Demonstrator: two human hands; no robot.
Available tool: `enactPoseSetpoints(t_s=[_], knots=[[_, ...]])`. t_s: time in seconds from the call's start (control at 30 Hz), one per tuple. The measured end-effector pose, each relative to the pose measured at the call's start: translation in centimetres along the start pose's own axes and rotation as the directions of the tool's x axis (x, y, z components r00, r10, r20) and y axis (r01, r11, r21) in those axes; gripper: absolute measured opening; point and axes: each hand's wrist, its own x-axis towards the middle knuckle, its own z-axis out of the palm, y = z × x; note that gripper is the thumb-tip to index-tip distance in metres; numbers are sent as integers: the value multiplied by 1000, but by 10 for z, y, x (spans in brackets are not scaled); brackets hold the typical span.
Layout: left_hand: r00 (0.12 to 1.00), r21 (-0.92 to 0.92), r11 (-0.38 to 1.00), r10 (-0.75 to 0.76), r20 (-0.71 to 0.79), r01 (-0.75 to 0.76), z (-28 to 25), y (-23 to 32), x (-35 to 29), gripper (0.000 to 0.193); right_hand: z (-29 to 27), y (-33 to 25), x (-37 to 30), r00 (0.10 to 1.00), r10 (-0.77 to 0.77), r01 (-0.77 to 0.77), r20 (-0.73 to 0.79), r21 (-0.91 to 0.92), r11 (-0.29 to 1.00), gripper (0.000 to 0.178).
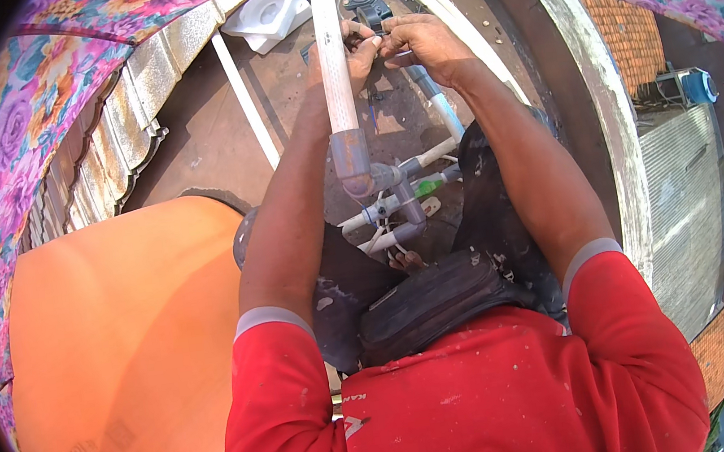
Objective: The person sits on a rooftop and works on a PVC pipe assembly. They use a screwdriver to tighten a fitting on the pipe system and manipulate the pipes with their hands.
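Note:
At the far middle my hands meet in front of a grey pump-like fitting point(365, 0). My left hand point(363, 58) is partly hidden behind an upright white pipe point(332, 58); its thumb and fingers are pinched together. Close beside it, my right hand point(428, 42) is also closed in a pinch, fingertips almost touching the left thumb. Whatever small thing lies between the fingertips is too small to name. Just below my right hand runs a blue-grey pipe point(429, 89). The white pipe ends lower down in a grey elbow point(351, 162).
Joined grey pipes and a green-handled valve point(430, 187) lie between my knees. A large orange tank point(120, 319) stands at left, beside corrugated sheets point(92, 160). White foam packing point(268, 13) lies at the back. A flowered canopy point(8, 143) hangs overhead; a ledge point(600, 106) runs along the right.

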Motion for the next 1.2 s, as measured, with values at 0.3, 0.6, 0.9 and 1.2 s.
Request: enactPoseSetpoints(t_s=[0.3, 0.6, 0.9, 1.2], knots=[[986, 117, 993, 15, -167, 5, -2, -33, 1, 14, -6, -17, -8, 978, -16, 114, 210, -461, 880, 28], [999, 29, 999, 21, 45, -22, -9, -27, 9, 12, -11, -11, -3, 997, 56, -70, 53, 315, 947, 32], [996, -13, 999, -35, -85, 34, -4, -23, 6, 13, 6, 2, -9, 920, -381, 346, 96, -658, 669, 21], [991, -7, 995, -105, -78, 104, -7, -11, 7, 19, -15, -2, -1, 943, -238, 317, 233, -409, 855, 15]])
